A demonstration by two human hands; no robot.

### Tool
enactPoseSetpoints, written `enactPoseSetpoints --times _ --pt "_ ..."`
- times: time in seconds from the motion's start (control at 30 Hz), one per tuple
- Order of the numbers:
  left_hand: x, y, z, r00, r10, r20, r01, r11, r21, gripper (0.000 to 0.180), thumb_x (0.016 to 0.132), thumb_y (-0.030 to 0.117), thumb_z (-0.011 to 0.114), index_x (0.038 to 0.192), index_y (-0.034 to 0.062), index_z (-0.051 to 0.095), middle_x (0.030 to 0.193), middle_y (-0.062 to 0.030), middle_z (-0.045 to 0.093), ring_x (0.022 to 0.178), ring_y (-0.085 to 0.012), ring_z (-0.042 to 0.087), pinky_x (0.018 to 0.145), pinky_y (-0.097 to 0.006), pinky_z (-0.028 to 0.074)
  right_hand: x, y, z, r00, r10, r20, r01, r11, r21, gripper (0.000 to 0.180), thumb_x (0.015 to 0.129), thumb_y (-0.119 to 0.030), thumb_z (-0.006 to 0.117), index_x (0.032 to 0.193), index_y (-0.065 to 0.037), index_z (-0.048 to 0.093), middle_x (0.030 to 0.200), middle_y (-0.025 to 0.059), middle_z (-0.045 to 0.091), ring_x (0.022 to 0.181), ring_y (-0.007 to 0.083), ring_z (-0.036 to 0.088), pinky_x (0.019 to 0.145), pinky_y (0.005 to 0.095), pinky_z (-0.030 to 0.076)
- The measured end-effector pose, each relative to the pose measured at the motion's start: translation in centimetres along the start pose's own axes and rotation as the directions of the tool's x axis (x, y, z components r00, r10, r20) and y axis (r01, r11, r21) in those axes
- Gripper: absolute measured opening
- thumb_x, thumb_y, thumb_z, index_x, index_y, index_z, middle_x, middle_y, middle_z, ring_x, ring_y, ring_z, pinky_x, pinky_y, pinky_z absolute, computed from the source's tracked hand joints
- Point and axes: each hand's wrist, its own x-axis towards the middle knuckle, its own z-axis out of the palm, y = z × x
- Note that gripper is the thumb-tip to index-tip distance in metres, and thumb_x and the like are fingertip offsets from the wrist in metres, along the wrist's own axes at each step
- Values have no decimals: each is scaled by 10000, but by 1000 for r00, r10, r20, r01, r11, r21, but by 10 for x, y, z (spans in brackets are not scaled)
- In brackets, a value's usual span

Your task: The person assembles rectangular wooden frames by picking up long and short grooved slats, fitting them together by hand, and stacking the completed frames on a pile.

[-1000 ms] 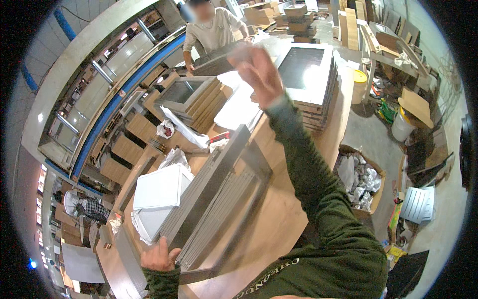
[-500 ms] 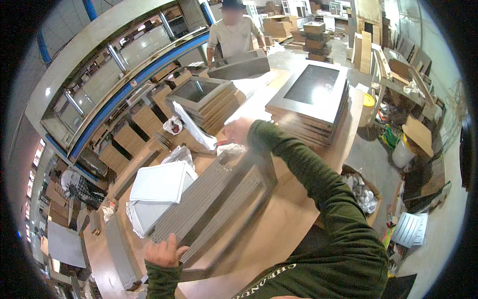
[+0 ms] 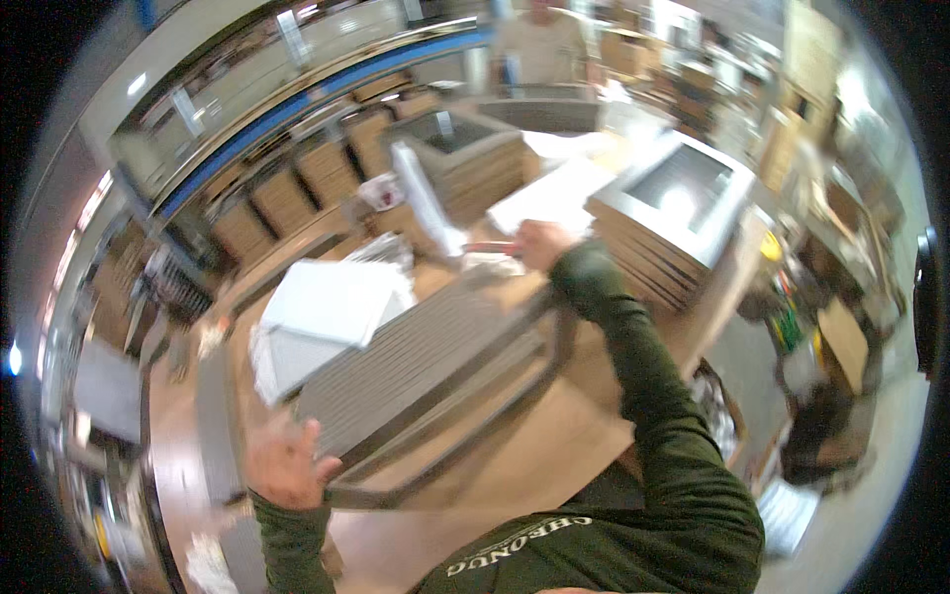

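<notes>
My right hand [image 3: 542, 243] is closed at the far end of the stacked grey strips, round a slim red object [image 3: 492, 247] that points left; blur hides its exact kind. My left hand [image 3: 287, 463], smeared by motion, has thumb and fingers apart and holds nothing. It hovers by the near-left end of the grey strips [image 3: 396, 366]. A grey rectangular frame [image 3: 465, 450] lies along the near side of those strips, its near-left corner close to my left hand. Just left of the red object is a long white wrapped piece [image 3: 426, 208].
White panels [image 3: 327, 297] lie left of the strips on the brown table [image 3: 584, 426]. Stacked framed panels stand at the far right [image 3: 683, 198] and far middle [image 3: 455, 148]. Across the table stands another person [image 3: 542, 54]. A blue-edged machine [image 3: 327, 84] runs along the back left.
My left hand has come off the near end of the strips and frame and spread open. My right hand has drawn onto the red object. The whole view has turned slightly.
</notes>
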Motion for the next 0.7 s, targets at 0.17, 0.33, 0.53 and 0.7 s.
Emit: enactPoseSetpoints --times 0.17,0.33,0.53,0.7 --pt "-86 -8 10 640 -718 -273 471 647 -599 620 696 442 624 1125 17 481 962 -137 534 869 -250 517 694 -351 420 -16 32 -3 999 48 15 -49 997 56 200 818 -258 531 868 -70 576 629 82 565 578 146 540 555 278 444" --pt "-191 25 181 763 -569 -307 283 721 -633 381 634 158 704 924 4 512 953 -105 542 898 -191 521 758 -327 428 -12 -136 22 663 -480 575 250 866 434 439 787 -419 539 1043 -63 524 913 82 583 850 209 551 740 334 448" --pt "-166 51 203 218 -949 228 512 -88 -855 442 590 108 722 949 28 477 844 -60 578 758 -179 569 652 -293 478 -35 -275 30 475 -668 573 685 690 236 547 642 -551 618 894 -66 607 735 159 591 701 297 572 633 365 450" --pt "-101 72 102 274 -961 43 614 140 -777 561 522 79 765 979 36 444 838 -67 596 757 -185 578 670 -295 481 -31 -262 29 466 -668 580 697 681 225 521 640 -526 637 822 -38 619 657 163 575 635 290 567 588 367 438"
